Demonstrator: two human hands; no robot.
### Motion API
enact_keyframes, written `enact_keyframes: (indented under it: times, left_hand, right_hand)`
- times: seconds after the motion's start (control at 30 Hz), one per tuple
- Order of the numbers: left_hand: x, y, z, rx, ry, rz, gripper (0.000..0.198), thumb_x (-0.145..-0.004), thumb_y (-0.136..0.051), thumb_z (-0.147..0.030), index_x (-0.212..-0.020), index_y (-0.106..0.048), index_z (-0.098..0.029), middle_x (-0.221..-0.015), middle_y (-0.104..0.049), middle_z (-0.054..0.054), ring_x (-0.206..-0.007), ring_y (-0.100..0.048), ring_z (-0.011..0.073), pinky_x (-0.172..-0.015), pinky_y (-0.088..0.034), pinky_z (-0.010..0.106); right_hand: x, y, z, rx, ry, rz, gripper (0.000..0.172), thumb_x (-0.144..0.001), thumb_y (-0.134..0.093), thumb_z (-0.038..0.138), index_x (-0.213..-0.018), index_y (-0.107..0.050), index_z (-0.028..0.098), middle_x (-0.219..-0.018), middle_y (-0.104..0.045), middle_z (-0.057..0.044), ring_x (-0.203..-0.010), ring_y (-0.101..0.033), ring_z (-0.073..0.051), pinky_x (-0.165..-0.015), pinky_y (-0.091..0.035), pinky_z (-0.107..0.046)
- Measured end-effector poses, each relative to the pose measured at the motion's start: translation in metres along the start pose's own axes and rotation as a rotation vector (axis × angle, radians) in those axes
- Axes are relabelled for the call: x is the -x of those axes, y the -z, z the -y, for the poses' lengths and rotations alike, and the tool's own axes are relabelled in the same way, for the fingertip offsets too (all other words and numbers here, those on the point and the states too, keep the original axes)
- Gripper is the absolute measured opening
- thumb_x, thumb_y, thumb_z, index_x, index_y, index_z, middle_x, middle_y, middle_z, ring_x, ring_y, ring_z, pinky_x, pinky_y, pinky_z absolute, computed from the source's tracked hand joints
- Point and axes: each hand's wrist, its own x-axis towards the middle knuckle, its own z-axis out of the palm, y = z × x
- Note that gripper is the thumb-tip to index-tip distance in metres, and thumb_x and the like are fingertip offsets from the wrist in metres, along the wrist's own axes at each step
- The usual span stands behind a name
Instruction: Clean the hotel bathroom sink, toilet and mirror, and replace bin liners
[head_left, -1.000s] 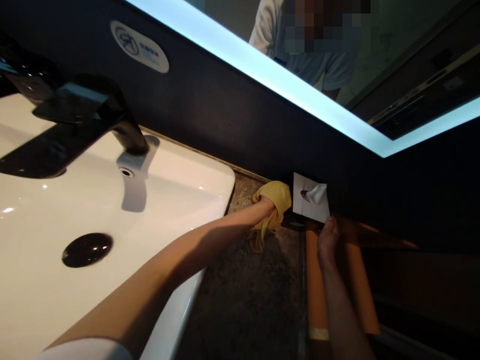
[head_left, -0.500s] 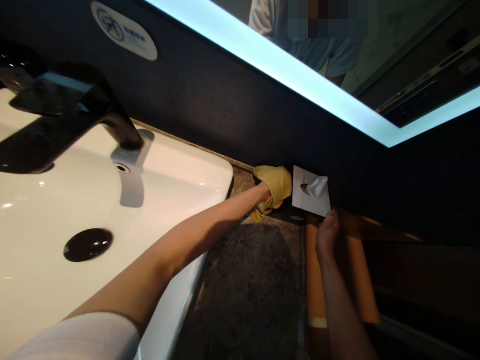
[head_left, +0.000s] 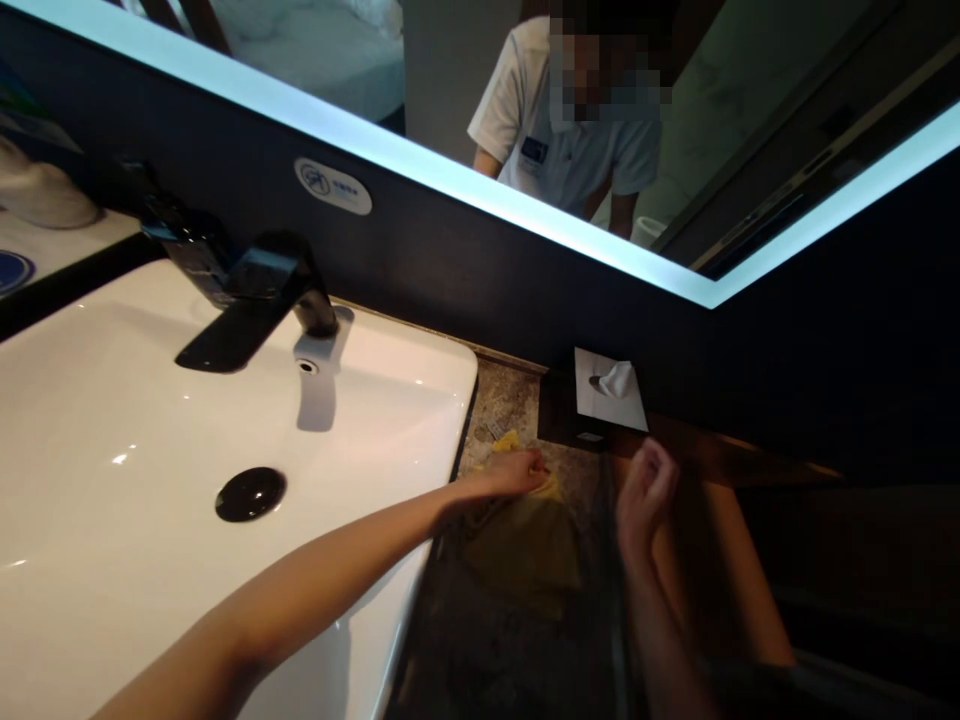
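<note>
My left hand [head_left: 514,472] is closed on a yellow cloth [head_left: 529,540], which spreads over the dark stone counter [head_left: 506,395] beside the sink. Part of the cloth pokes out beyond my fingers and the rest drapes toward me in shadow. At the counter's right end, my right hand [head_left: 649,485] is raised with its fingers curled in, and I see nothing in it. Just beyond it stands a tissue box [head_left: 600,398] with a pale top and dark sides, a white tissue sticking out. My right hand appears apart from the box.
A white sink [head_left: 360,390] with a black faucet [head_left: 259,300] and a black drain cover [head_left: 251,494] fills the left. Behind the faucet is a dark bottle [head_left: 191,250]. A lit mirror [head_left: 450,100] above reflects a person. Wooden boards [head_left: 750,570] lie low at the right.
My left hand has drawn the cloth toward me, away from the tissue box, and the cloth has spread out. My right hand has let go of the box, which now rests against the wall.
</note>
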Motion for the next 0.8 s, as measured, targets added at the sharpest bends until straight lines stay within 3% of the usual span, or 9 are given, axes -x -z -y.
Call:
enact_keyframes:
  times: [0.1, 0.13, 0.2, 0.33, 0.43, 0.5, 0.57, 0.7, 0.8]
  left_hand:
    - [0.008, 0.001, -0.01, 0.231, -0.066, 0.105, 0.058, -0.096, -0.023, -0.057, -0.114, -0.058, -0.015, -0.095, -0.069, 0.009, -0.081, -0.066, 0.0199, -0.067, -0.051, 0.029]
    - [0.009, 0.003, -0.013, 0.219, -0.072, 0.084, 0.052, -0.096, -0.027, -0.052, -0.11, -0.06, -0.015, -0.094, -0.07, 0.01, -0.082, -0.067, 0.0204, -0.067, -0.05, 0.028]
    - [0.007, 0.014, -0.017, -0.01, -0.014, -0.109, 0.036, -0.094, -0.038, -0.039, -0.101, -0.065, -0.016, -0.094, -0.071, 0.011, -0.089, -0.067, 0.024, -0.074, -0.048, 0.031]
    - [-0.011, 0.055, -0.035, -0.392, 0.157, -0.588, 0.039, -0.097, -0.033, -0.039, -0.097, -0.066, -0.019, -0.097, -0.072, 0.013, -0.096, -0.067, 0.0285, -0.078, -0.046, 0.034]
    - [-0.037, 0.076, -0.062, -0.528, 0.162, -0.753, 0.047, -0.098, -0.029, -0.048, -0.095, -0.066, -0.019, -0.093, -0.072, 0.013, -0.094, -0.068, 0.0296, -0.077, -0.047, 0.034]
    - [-0.057, 0.074, -0.08, -0.597, 0.169, -0.709, 0.051, -0.097, -0.029, -0.053, -0.099, -0.066, -0.017, -0.094, -0.072, 0.015, -0.095, -0.068, 0.0329, -0.078, -0.049, 0.037]
    - [-0.074, 0.063, -0.091, -0.639, 0.212, -0.6, 0.058, -0.097, -0.027, -0.055, -0.105, -0.065, -0.012, -0.097, -0.072, 0.019, -0.099, -0.067, 0.036, -0.081, -0.05, 0.04]
    - [-0.09, 0.042, -0.099, -0.709, 0.298, -0.479, 0.063, -0.1, -0.019, -0.047, -0.108, -0.066, -0.005, -0.105, -0.07, 0.024, -0.106, -0.065, 0.0358, -0.087, -0.05, 0.042]
    - [-0.093, 0.037, -0.103, -0.787, 0.278, -0.462, 0.06, -0.102, -0.017, -0.038, -0.11, -0.066, -0.004, -0.107, -0.069, 0.024, -0.107, -0.065, 0.0361, -0.087, -0.051, 0.043]
  right_hand:
    - [0.093, -0.006, 0.017, -0.021, 0.127, 0.244, 0.038, -0.093, -0.047, 0.044, -0.119, -0.055, 0.018, -0.118, -0.059, -0.015, -0.111, -0.057, -0.026, -0.093, -0.049, -0.043]
    - [0.113, -0.013, 0.02, -0.007, 0.153, 0.332, 0.031, -0.094, -0.048, 0.042, -0.112, -0.058, 0.019, -0.112, -0.061, -0.014, -0.106, -0.058, -0.026, -0.09, -0.049, -0.044]
    - [0.128, -0.032, 0.027, -0.001, 0.15, 0.379, 0.023, -0.096, -0.044, 0.037, -0.094, -0.061, 0.021, -0.094, -0.062, -0.011, -0.091, -0.06, -0.025, -0.082, -0.051, -0.042]
    - [0.074, -0.089, 0.053, -0.053, 0.252, 0.233, 0.026, -0.098, -0.038, 0.027, -0.092, -0.063, 0.022, -0.095, -0.061, -0.01, -0.092, -0.059, -0.022, -0.085, -0.05, -0.038]
    - [0.025, -0.115, 0.052, 0.088, 0.544, 0.393, 0.026, -0.097, -0.04, 0.019, -0.108, -0.063, 0.019, -0.112, -0.062, -0.012, -0.109, -0.055, -0.022, -0.095, -0.047, -0.038]
    - [0.018, -0.107, 0.03, 0.175, 0.665, 0.536, 0.027, -0.094, -0.046, 0.018, -0.118, -0.06, 0.016, -0.124, -0.06, -0.013, -0.119, -0.05, -0.023, -0.099, -0.045, -0.038]
    - [0.036, -0.081, -0.001, 0.219, 0.651, 0.579, 0.031, -0.092, -0.053, 0.024, -0.122, -0.059, 0.018, -0.129, -0.057, -0.012, -0.122, -0.048, -0.025, -0.1, -0.044, -0.039]
    - [0.077, -0.03, -0.033, 0.281, 0.231, 0.406, 0.018, -0.091, -0.055, 0.023, -0.105, -0.065, 0.02, -0.101, -0.065, -0.01, -0.091, -0.059, -0.022, -0.078, -0.05, -0.034]
    - [0.054, -0.034, -0.017, 0.116, 0.071, 0.189, 0.017, -0.093, -0.048, 0.021, -0.098, -0.064, 0.019, -0.091, -0.063, -0.009, -0.083, -0.06, -0.019, -0.072, -0.049, -0.03]
